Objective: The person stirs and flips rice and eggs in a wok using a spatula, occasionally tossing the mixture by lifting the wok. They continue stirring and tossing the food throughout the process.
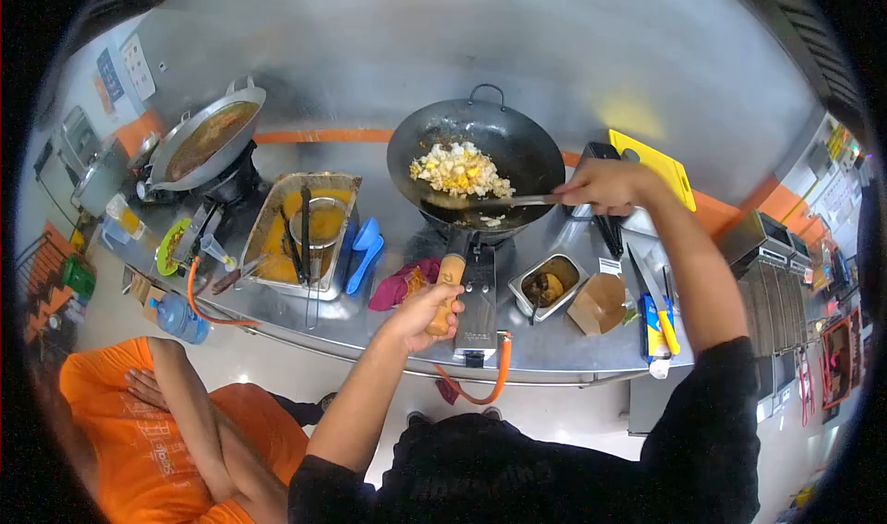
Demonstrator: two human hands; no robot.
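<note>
A dark wok (471, 120) sits on the gas burner in front of me. My left hand (427, 319) is closed around its wooden handle (451, 274). My right hand (605, 188) grips a metal spatula (527, 200), reaching in from the right, its blade low in the wok beside a heap of white and yellow food, possibly rice with egg (462, 168). Just below the wok handle's right side is the burner's steel front (477, 325).
To the left, a tray of oil (277, 270) holds a strainer (323, 224); blue scoops (364, 258) lie beside it. A steel container (549, 288), paper bowl (597, 304) and yellow-handled knife (658, 298) are right. A person in orange (129, 422) stands left, arms folded.
</note>
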